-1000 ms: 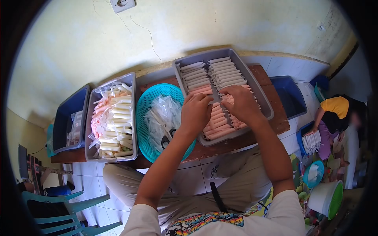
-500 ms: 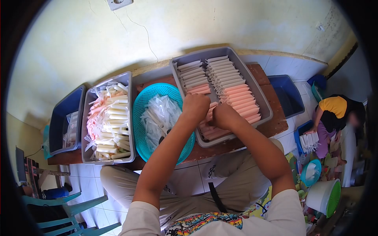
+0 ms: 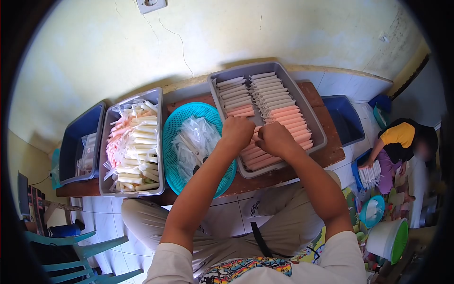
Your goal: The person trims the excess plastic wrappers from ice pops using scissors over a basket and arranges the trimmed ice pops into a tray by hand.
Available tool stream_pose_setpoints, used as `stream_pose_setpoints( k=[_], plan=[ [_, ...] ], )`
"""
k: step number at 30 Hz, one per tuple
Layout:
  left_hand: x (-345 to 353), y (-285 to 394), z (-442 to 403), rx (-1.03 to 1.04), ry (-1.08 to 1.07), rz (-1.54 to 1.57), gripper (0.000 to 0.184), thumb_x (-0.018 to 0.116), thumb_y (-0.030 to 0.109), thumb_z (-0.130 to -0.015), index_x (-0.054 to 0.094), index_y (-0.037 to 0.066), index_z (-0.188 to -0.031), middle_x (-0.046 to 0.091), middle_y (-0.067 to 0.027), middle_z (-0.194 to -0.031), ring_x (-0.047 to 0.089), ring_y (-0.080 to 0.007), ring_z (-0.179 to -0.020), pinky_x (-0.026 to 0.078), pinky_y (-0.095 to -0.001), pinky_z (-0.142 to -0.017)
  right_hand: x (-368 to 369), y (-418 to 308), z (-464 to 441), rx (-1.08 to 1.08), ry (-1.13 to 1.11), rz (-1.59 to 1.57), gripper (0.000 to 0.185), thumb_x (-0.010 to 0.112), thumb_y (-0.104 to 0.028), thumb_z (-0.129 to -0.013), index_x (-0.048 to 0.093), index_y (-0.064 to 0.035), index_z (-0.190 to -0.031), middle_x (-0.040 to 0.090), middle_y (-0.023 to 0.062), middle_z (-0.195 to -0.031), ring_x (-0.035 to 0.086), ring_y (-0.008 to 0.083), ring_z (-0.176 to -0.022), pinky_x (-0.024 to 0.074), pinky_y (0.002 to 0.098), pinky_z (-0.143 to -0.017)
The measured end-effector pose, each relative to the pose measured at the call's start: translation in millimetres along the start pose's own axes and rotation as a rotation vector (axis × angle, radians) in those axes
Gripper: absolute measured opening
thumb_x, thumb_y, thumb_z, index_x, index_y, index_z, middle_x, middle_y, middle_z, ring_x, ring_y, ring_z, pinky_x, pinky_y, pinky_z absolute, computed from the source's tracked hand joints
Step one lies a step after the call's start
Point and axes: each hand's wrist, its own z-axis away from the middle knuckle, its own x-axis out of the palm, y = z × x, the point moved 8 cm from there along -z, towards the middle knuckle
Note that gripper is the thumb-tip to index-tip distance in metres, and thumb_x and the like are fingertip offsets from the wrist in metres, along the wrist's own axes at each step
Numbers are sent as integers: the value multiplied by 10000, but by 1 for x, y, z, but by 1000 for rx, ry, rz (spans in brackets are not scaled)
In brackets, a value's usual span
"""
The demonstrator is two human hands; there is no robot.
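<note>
1. Wooden table (image 3: 332, 124): supports the large gray tray (image 3: 309, 112), the narrower gray tray (image 3: 161, 158) and the turquoise basket (image 3: 223, 182) between them.
2. Printed shirt (image 3: 250, 266): multicoloured graphic near the bottom of the view; I cannot resolve any lettering in it.
3. Large gray tray: two columns of filled tubes, white tubes (image 3: 270, 88) at the wall end, pink tubes (image 3: 291, 124) at my end.
4. Basket: contains clear plastic bags (image 3: 201, 125) with scissors (image 3: 193, 147) on top.
5. Hands: my left hand (image 3: 238, 132) and right hand (image 3: 275, 138) are close together over the large tray, fingers curled inward. I cannot tell whether either is clamped on a tube.
6. Tube position relative to grip: pink tubes lie just beyond my left hand, beside and beyond my right hand, and on my side of both; white tubes lie farther out.
</note>
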Motion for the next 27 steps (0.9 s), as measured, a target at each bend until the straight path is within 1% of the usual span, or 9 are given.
stream_pose_setpoints(
  k=[2, 4, 8, 10, 11, 13, 16, 21, 27],
  plan=[
    [-3, -1, 2, 13, 14, 18, 121, 759, 125, -843, 830, 187, -919, 805, -65, -934, 780, -283, -986, 560, -453, -943, -15, -1, 4, 7, 52, -8, 305, 858, -285, -849, 826, -32, -1017, 787, 209, -996, 772, 375, -969, 619, 472, -868],
    [-17, -1, 7, 62, 159, 166, 94, 774, 169, -862, 824, 184, -940, 801, -32, -955, 757, -272, -1024, 516, -454, -1017, -38, 0, 11, 94, 89, -75, 275, 859, -284, -853, 832, -51, -995, 785, 175, -920, 770, 363, -961, 610, 473, -852],
    [-50, -13, 27, 75, 300, 255, 106, 800, 197, -863, 818, 177, -966, 793, -18, -979, 742, -266, -1019, 515, -458, -1027, -63, 2, 13, 9, 148, -189, 255, 863, -276, -845, 833, -61, -980, 779, 146, -879, 749, 353, -909, 591, 480, -829],
    [-82, -23, 45, 115, 507, 238, 163, 838, 172, -828, 820, 163, -990, 788, -28, -980, 738, -261, -992, 518, -464, -1028, -83, -19, 19, -235, 296, -171, 231, 859, -263, -849, 825, -72, -973, 771, 121, -870, 713, 336, -865, 563, 474, -819],
    [-91, -29, 53, 110, 505, 233, 163, 838, 172, -828, 820, 163, -990, 788, -28, -980, 738, -261, -992, 518, -464, -1028, -84, -25, 20, -241, 295, -175, 231, 859, -263, -849, 825, -72, -973, 771, 121, -870, 713, 336, -865, 563, 474, -819],
    [-115, -40, 73, 106, 576, 194, 215, 865, 145, -798, 822, 158, -1009, 778, -24, -971, 727, -262, -962, 523, -454, -1021, -101, -50, 30, -421, 479, -192, 248, 872, -242, -866, 827, -70, -1039, 771, 105, -865, 696, 306, -885, 548, 438, -811],
    [-131, -58, 99, 74, 576, 169, 217, 867, 137, -799, 822, 159, -1010, 769, -21, -953, 719, -270, -944, 534, -440, -998, -103, -75, 30, -492, 475, -201, 232, 855, -220, -884, 825, -83, -1069, 773, 100, -898, 686, 309, -926, 543, 443, -836],
    [-133, -73, 134, 41, 507, 155, 254, 837, 83, -828, 791, 122, -1075, 762, -50, -994, 717, -303, -967, 544, -453, -964, -92, -109, 26, -624, 465, -211, 181, 807, -227, -905, 824, -104, -1037, 763, 83, -886, 681, 326, -894, 547, 453, -848],
    [-121, -89, 164, 5, 425, 489, 327, 747, -22, -857, 736, 57, -1175, 748, -137, -1096, 711, -396, -1065, 567, -481, -930, -76, -144, 26, -720, 492, -201, 182, 797, -257, -916, 831, -121, -1032, 755, 77, -860, 701, 321, -891, 548, 462, -854]
  ],
)
